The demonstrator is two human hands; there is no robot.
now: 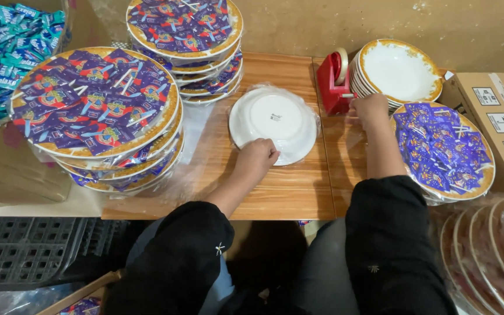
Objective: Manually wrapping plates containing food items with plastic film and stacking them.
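A white plate (275, 119) lies upside down in clear plastic wrap at the middle of the wooden table (298, 192). My left hand (256, 158) presses on its near rim, fingers curled over the wrap. My right hand (370, 109) reaches to the red tape dispenser (332, 81) and pinches at its front edge, where the tape comes off. Whether tape is between the fingers I cannot tell.
Two stacks of wrapped plates filled with purple sachets (97, 105) (185, 32) stand at the left and back. Empty gold-rimmed plates (401, 70) and a sachet-filled plate (444, 149) sit right, beside a cardboard box (500, 116). Teal sachets (10, 44) lie far left; a black crate (24, 251) below.
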